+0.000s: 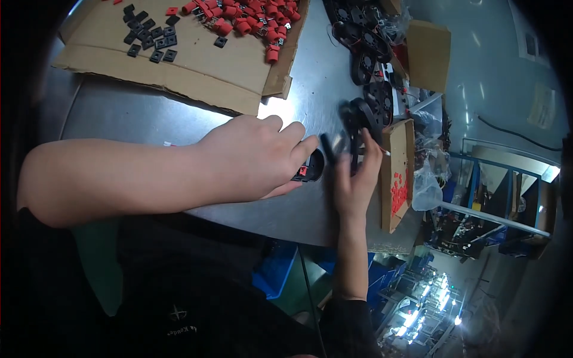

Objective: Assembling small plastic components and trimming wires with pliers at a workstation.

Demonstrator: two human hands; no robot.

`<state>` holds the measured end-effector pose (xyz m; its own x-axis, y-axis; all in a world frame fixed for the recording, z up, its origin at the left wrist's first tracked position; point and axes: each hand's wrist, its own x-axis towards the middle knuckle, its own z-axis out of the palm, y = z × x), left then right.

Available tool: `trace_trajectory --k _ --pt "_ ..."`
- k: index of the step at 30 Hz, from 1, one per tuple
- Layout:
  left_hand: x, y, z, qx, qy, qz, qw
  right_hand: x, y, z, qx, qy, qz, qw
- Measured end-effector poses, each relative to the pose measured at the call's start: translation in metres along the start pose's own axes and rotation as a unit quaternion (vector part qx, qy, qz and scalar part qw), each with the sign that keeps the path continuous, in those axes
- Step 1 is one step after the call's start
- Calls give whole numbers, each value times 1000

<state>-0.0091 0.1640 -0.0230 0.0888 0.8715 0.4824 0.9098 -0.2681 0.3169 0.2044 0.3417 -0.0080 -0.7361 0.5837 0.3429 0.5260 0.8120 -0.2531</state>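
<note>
My left hand (259,152) is closed round a black plastic housing (318,166) with rounded ends, just above the metal table. A small red part (303,172) shows inside it; my fingers hide the rest. To its right, my right hand (360,179) grips a black oval plastic piece (365,114) between thumb and fingers. That piece is smeared by motion, and its details cannot be made out. A thin wire with a pale end (385,153) shows beside those fingers.
A cardboard tray (119,68) at the far left holds red cylindrical parts (245,24) and small black square pieces (149,36). More black housings (364,59) lie at the back. A cardboard box (388,224) with small red pieces (399,192) stands right. Blue bins (277,274) sit below the table (239,218).
</note>
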Motion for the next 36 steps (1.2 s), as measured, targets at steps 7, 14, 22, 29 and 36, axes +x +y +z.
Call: trace_trajectory --k 7,14,22,29,36 --pt "-2 1 -1 -15 -15 -13 1000 3 -6 -15 16 -136 -91 986" --pt "-3 0 3 -39 7 -2 999 4 -11 -16 53 -180 -122 975" --pt "-3 0 4 -32 -14 -5 999 -28 17 -27 322 75 94 939" --pt "-3 2 4 -24 3 -11 1000 8 -78 -36 597 142 -5 790" --pt "-1 7 3 -29 4 -34 999 29 -110 -6 659 76 -48 746"
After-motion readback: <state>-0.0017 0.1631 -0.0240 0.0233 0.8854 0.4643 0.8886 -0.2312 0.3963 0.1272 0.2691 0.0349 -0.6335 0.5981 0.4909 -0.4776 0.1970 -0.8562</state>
